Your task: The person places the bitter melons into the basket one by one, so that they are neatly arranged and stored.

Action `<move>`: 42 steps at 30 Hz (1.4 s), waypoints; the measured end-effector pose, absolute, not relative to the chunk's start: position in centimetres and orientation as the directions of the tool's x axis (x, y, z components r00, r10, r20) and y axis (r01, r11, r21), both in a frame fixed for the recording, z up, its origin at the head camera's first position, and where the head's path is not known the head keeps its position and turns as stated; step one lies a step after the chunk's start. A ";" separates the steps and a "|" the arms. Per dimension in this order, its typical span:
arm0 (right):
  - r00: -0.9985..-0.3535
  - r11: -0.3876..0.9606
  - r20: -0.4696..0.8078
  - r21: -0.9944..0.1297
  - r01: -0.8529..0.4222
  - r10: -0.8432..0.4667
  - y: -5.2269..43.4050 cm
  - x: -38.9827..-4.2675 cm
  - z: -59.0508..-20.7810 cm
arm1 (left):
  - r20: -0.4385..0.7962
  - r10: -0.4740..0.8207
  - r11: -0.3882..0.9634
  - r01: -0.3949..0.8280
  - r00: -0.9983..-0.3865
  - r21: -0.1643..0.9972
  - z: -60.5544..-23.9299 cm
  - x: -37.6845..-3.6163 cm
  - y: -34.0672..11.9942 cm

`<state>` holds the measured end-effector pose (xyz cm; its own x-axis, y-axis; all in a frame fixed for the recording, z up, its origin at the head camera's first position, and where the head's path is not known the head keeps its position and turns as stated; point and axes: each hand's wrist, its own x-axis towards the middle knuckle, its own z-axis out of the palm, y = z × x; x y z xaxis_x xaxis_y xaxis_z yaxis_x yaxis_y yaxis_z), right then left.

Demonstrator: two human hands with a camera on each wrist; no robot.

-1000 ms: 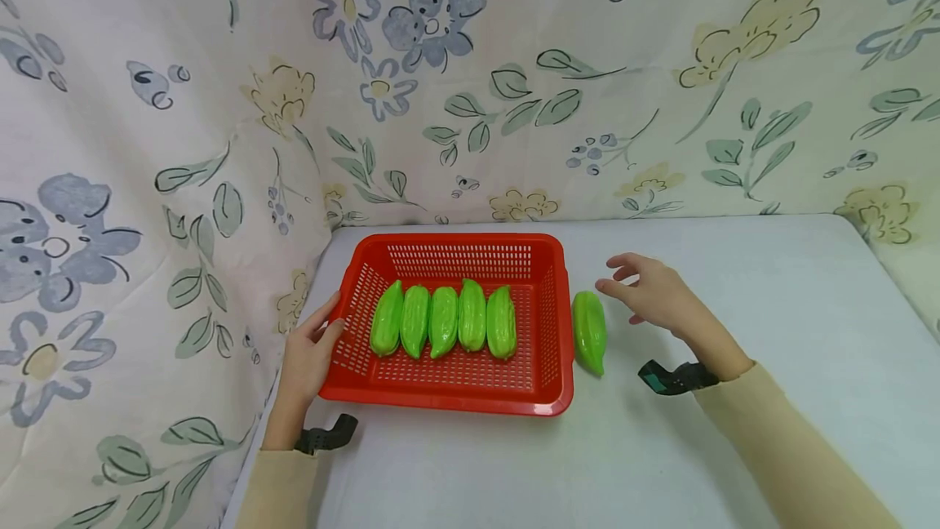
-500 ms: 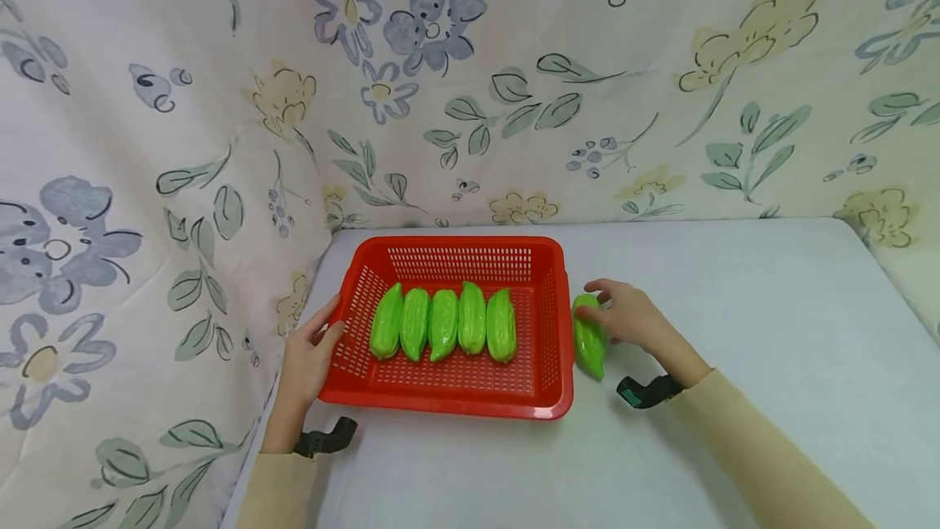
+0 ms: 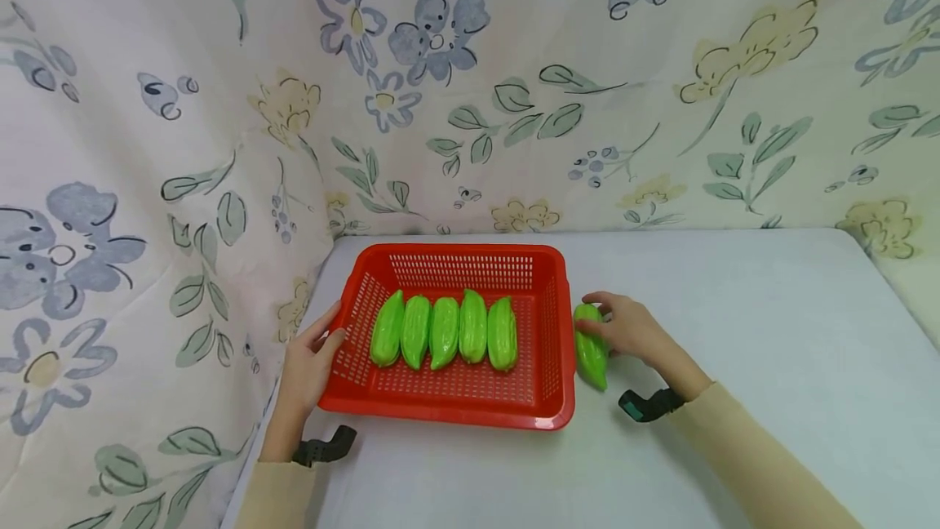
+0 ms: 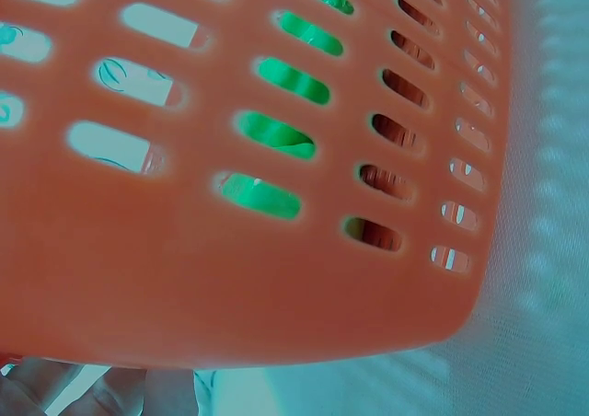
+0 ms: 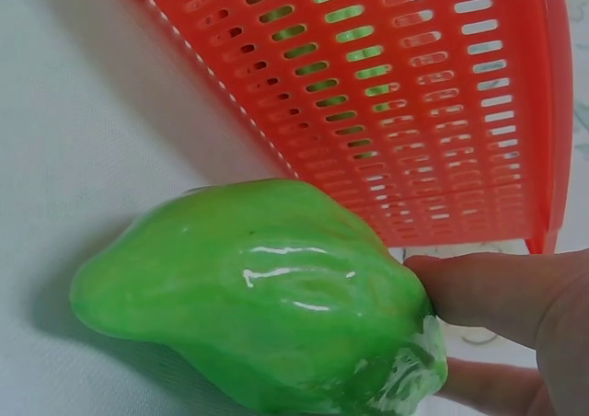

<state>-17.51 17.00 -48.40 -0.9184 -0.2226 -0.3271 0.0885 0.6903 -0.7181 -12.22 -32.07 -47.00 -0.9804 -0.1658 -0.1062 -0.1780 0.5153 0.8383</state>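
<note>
A red plastic basket [image 3: 441, 415] with slotted walls holds a row of several glossy green gourd-like vegetables [image 3: 444, 333]. My left hand [image 3: 303, 370] grips its left side, thumb at the rim; in the left wrist view the fingers [image 4: 110, 393] show only below the basket's edge. Just outside the right wall lies one more green gourd-like vegetable [image 5: 248, 287], its narrow tip towards me. My right hand [image 3: 635, 329] pinches its far, blunt end between thumb and fingers. In the right wrist view one digit sits against that end, with another partly hidden behind it.
Both stand on a white-covered table [image 3: 771, 333]. A flower-patterned cloth [image 3: 587, 129] hangs behind the table and along its left side. The basket's right wall rises close beside the single vegetable.
My right hand has come down and left onto the lone vegetable and now pinches its far end. My left hand stays at the basket. The head view has tilted slightly upward.
</note>
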 end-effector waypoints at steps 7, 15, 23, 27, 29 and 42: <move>-0.923 0.690 -0.318 -0.718 0.086 -0.216 17.1 -17.3 -48.9 | -0.097 -0.167 0.517 -0.170 -0.981 0.839 -47.2 -12.0 -32.1; -0.920 0.676 -0.327 -0.730 0.101 -0.216 17.2 -17.2 -48.7 | -0.109 -0.173 0.512 -0.184 -0.979 0.839 -47.2 -11.8 -32.1; -0.937 0.644 -0.265 -0.763 0.060 -0.227 18.1 -17.5 -46.9 | -0.111 -0.178 0.499 -0.187 -0.978 0.846 -47.3 -11.8 -32.1; -0.948 0.624 -0.224 -0.781 0.035 -0.227 18.7 -17.8 -45.3 | -0.106 -0.179 0.495 -0.182 -0.978 0.850 -47.4 -11.8 -32.1; -0.951 0.611 -0.210 -0.791 0.030 -0.226 19.0 -17.9 -44.4 | -0.107 -0.179 0.493 -0.183 -0.978 0.851 -47.5 -11.8 -32.2; -0.961 0.554 -0.157 -0.833 0.005 -0.227 20.1 -17.4 -39.8 | -0.114 -0.177 0.489 -0.188 -0.978 0.852 -47.0 -12.2 -32.0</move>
